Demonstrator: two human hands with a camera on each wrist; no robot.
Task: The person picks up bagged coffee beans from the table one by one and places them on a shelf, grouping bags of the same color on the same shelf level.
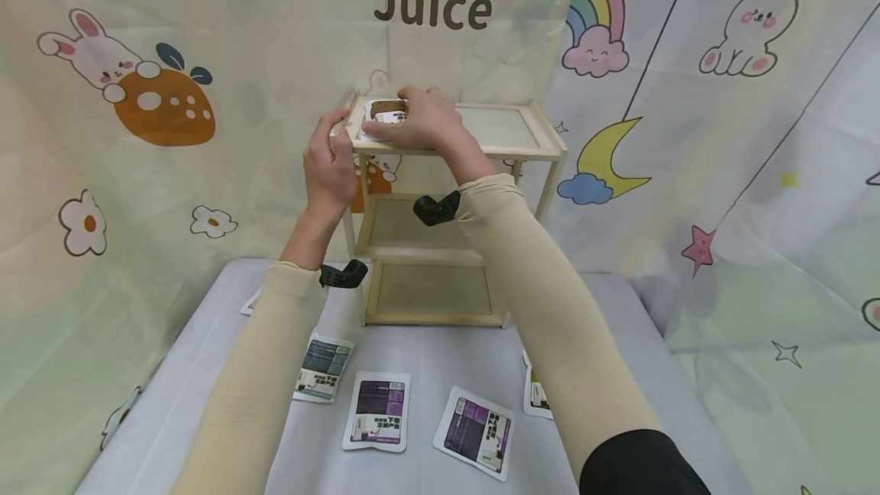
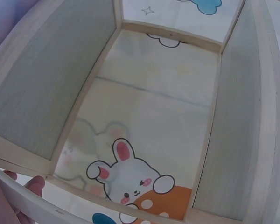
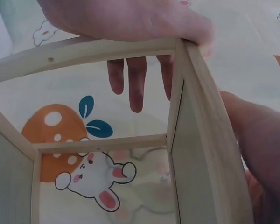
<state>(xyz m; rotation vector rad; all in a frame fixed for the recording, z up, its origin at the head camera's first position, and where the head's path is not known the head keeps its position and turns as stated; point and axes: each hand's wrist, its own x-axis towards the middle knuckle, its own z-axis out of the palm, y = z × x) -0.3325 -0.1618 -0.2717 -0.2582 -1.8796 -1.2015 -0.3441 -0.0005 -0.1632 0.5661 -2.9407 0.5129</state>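
Nearest: printed pouches point(image 1: 376, 412) lay spread across white-covered worktop point(image 1: 426, 350). Beyond: left hand point(image 1: 328, 170) grasped upper left corner of wooden rack point(image 1: 419, 253). Grip of right hand point(image 1: 429, 119) held white pack point(image 1: 386, 111) between thumb and fingers, at left end of top shelf point(image 1: 505, 128). Likely risks: careless release near shelf rim could drop pack; uneven push could tip slender rack.
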